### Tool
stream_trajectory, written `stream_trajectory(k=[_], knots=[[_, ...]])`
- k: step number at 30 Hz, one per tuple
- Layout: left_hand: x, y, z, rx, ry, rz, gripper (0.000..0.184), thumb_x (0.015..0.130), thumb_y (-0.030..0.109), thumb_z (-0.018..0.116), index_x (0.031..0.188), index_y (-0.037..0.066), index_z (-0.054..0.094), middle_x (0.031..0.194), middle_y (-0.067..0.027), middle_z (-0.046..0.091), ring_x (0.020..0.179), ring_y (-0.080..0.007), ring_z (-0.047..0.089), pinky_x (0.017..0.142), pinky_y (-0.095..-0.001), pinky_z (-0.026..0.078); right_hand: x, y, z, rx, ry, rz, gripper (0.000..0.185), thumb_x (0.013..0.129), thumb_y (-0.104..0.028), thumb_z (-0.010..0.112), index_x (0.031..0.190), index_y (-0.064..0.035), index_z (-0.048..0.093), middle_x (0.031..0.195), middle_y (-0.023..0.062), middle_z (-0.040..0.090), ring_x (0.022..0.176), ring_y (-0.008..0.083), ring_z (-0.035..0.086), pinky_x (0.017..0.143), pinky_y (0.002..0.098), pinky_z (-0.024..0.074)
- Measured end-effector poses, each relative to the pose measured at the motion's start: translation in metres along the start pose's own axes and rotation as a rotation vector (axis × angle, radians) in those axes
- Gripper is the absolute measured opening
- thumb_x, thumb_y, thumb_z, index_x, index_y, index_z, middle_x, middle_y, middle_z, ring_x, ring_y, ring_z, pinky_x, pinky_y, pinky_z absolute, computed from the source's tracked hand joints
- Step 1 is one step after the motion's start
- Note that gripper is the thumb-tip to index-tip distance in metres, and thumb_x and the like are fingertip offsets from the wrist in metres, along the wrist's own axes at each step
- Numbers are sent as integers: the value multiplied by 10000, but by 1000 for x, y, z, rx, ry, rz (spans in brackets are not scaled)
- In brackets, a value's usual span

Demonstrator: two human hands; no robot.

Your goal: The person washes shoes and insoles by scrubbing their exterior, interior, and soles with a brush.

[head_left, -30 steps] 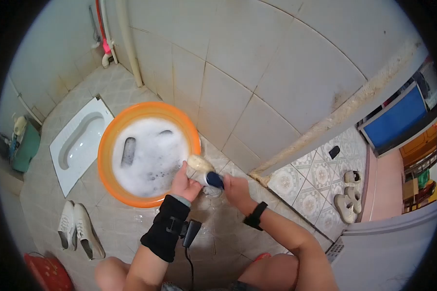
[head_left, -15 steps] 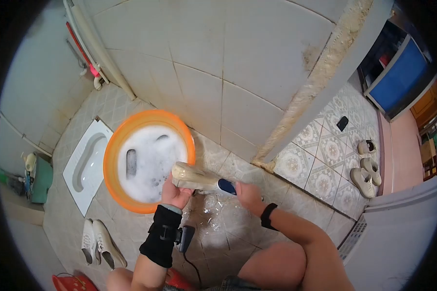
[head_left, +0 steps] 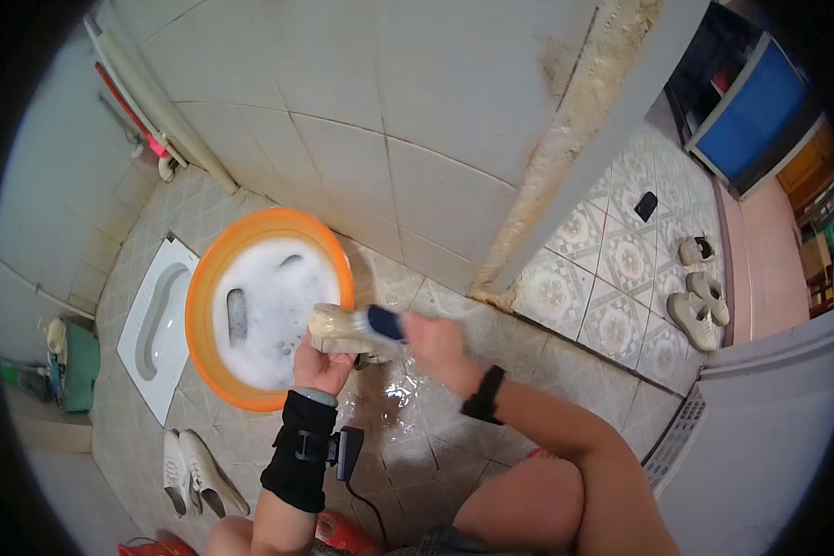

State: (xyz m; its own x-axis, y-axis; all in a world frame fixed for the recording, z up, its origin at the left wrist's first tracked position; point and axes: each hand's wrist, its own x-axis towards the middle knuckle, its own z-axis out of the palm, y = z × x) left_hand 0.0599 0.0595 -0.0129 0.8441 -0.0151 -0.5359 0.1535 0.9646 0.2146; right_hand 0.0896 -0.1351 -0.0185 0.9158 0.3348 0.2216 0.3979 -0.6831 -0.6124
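My left hand [head_left: 321, 371] is closed around a wet, cream-coloured shoe [head_left: 332, 323] near the basin's right edge. In my right hand [head_left: 438, 350] is a scrubbing brush with a dark blue back [head_left: 385, 322], laid against the shoe's right part. Motion smears the brush and my right fingers, and the bristles are hard to make out. An orange basin [head_left: 193, 324] stands just beyond my left hand. White suds [head_left: 278, 306] fill it, with dark openings of something soaking showing through.
Left of the basin lies a white squat toilet [head_left: 148, 371]. White shoes [head_left: 204, 468] stand at the lower left, and more shoes [head_left: 691, 320] sit beyond the doorway. Wet floor tiles [head_left: 398, 408] shine below my hands. A tiled wall [head_left: 343, 167] rises behind the basin.
The brush has slid left along the shoe, and my right hand has come nearer to my left. The whole view has shifted slightly.
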Motion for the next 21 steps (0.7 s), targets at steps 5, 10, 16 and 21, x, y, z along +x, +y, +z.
stream_trajectory(k=[5,10,16,21], knots=[[0,4,-2,8,22,-49,305,912,251,397,1105,43,509,1144,-124,529,1060,-264,505,926,-423,402,-8,21,21,-114,-59,-31,232,868,-211,374,772,-64,525,608,170,563,544,349,568,502,455,446],[-5,-7,6,-5,67,26,396,918,371,364,1136,66,492,1146,-99,530,1075,-258,495,934,-434,391,-35,63,-1,-236,-97,100,234,868,-224,392,743,-85,531,601,148,562,545,337,569,486,434,445],[-5,-12,11,152,25,-40,466,892,474,359,1123,97,506,1077,-73,571,992,-234,547,889,-399,430,18,-30,0,1,79,-178,231,844,-210,422,689,-62,506,569,134,545,495,323,553,462,430,440],[-11,-7,3,98,166,14,458,905,448,346,1133,82,500,1116,-66,561,1021,-224,544,902,-361,442,-42,73,28,-323,-249,-99,216,840,-215,426,718,-76,538,616,115,577,521,275,585,466,417,467]])
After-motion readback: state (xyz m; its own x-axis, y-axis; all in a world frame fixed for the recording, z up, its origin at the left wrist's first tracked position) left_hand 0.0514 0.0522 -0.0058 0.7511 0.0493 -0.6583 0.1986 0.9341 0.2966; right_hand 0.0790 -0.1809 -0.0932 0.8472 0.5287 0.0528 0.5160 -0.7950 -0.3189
